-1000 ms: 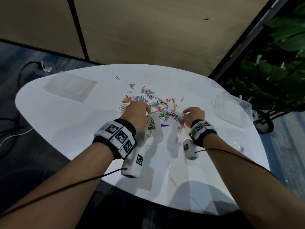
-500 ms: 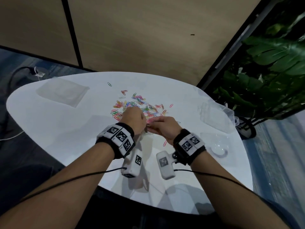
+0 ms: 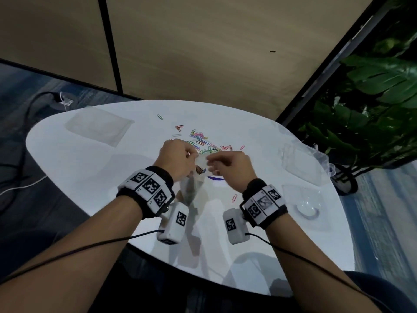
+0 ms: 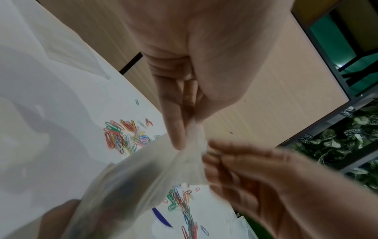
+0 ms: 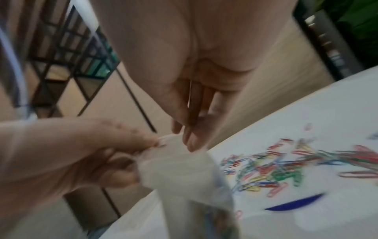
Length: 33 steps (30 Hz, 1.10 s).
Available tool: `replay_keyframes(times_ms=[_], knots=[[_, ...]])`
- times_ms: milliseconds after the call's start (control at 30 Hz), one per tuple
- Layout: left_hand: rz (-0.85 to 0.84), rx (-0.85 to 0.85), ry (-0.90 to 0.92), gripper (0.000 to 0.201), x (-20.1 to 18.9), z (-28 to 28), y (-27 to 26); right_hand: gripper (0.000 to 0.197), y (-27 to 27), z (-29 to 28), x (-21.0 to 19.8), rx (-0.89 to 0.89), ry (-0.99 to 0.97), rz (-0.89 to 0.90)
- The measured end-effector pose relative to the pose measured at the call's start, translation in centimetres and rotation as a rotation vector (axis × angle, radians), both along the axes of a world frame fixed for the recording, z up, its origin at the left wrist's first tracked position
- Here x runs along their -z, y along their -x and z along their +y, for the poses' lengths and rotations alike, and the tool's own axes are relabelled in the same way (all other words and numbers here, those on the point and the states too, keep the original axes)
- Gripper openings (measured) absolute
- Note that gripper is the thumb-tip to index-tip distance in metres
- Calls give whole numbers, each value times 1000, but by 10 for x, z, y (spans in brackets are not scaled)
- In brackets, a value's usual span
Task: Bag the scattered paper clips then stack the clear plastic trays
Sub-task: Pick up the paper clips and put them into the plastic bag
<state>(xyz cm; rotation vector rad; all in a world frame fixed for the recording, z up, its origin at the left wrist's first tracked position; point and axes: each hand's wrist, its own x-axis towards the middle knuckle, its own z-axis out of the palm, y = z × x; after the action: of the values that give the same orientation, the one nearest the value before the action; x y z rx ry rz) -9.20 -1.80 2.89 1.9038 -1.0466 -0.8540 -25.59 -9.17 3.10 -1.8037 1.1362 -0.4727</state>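
1. Head view: both hands meet above the middle of the white desk [image 3: 67, 159]. The left hand [image 3: 178, 161] pinches the top edge of a clear plastic bag [image 3: 196, 177], which hangs down from it toward the desk with a few clips showing dark inside. The right hand [image 3: 230, 168] is at the bag's mouth beside the left, its fingers curled there. The loose paper clips [image 3: 203, 143] lie in a coloured heap just beyond both hands, and one pink clip [image 3: 234, 197] lies near the right wrist. One clear plastic tray [image 3: 97, 127] sits well out past the left hand; other clear trays [image 3: 302, 168] sit out past the right hand near the desk's edge.

2. Left wrist view: the left hand [image 4: 184, 97] holds the bag [image 4: 143, 177] by its rim between thumb and fingers. The right hand [image 4: 245, 177], blurred, touches the same rim from the other side. Paper clips [image 4: 126, 135] lie on the desk beyond the bag.

3. Right wrist view: the right hand [image 5: 190, 113] has its fingertips on the bag's [image 5: 184, 169] upper edge; the picture is too blurred to tell whether it holds anything besides. The left hand [image 5: 71, 153] clamps the rim opposite it. The clip heap [image 5: 276, 169] lies just beyond the bag, beside a dark blue mark [image 5: 294, 204] on the desk.
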Motion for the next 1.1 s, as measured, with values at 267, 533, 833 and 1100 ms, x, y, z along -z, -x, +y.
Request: replay_keyframes(times_ms=[267, 533, 833, 1100], knots=[[26, -10, -11, 10, -4, 9, -26, 93, 72, -23, 89, 166, -156, 758], [17, -6, -11, 10, -5, 5, -30, 62, 29, -63, 94, 355, -5, 579], [19, 18, -17, 9, 1, -4, -27, 33, -6, -98, 102, -7, 288, 766], [-14, 28, -23, 12, 1, -6, -27, 20, 22, -99, 103, 114, 245, 669]])
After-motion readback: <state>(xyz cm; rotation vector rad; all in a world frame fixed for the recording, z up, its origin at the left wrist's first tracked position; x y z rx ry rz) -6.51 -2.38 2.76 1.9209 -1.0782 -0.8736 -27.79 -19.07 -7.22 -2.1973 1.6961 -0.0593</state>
